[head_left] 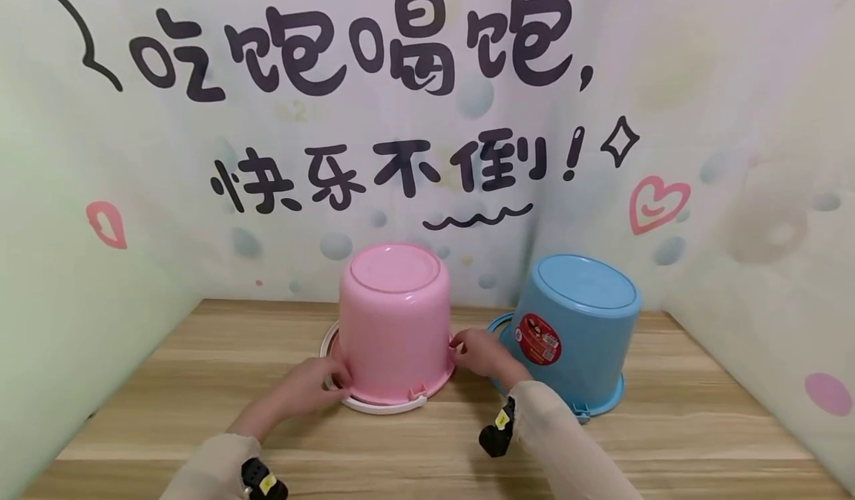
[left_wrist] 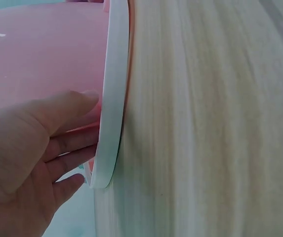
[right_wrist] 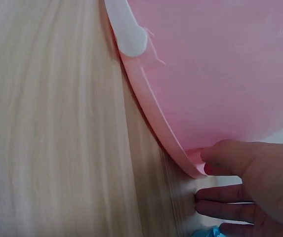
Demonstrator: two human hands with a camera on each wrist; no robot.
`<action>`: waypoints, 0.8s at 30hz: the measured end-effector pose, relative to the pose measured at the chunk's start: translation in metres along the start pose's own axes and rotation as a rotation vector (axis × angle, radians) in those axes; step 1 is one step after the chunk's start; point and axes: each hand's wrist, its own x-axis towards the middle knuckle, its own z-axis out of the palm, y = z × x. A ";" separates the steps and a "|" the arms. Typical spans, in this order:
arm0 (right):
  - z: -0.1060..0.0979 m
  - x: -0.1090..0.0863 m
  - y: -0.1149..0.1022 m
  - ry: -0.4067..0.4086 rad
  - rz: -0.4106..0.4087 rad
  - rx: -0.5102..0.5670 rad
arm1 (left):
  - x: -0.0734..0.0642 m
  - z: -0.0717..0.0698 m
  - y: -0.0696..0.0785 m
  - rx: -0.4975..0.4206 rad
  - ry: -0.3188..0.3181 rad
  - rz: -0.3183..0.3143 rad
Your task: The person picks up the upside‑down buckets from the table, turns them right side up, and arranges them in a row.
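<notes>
The pink bucket (head_left: 394,329) stands upside down on the tabletop (head_left: 427,455) between the person's hands, the left hand (head_left: 307,390) at its left side with thumb and loosely bent fingers parted beside the white handle (head_left: 382,409) that runs round its foot, the right hand (head_left: 485,354) at its right side, thumb at the rim (right_wrist: 157,121) and fingers spread away from it. The blue bucket (head_left: 591,337), also upside down and bearing a red label (head_left: 538,339), stands just beyond the right hand; both buckets' insides are hidden.
</notes>
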 end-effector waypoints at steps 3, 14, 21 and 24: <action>0.005 0.001 -0.001 0.008 -0.018 -0.028 | 0.000 0.001 -0.001 0.014 -0.036 0.029; 0.018 0.004 -0.007 0.093 -0.013 -0.005 | 0.007 0.001 -0.004 0.046 -0.061 0.123; 0.021 0.004 -0.014 0.148 0.125 0.095 | 0.006 0.001 0.000 0.056 -0.056 0.131; 0.022 0.005 -0.016 0.171 0.165 0.123 | 0.006 0.000 0.000 0.066 -0.045 0.122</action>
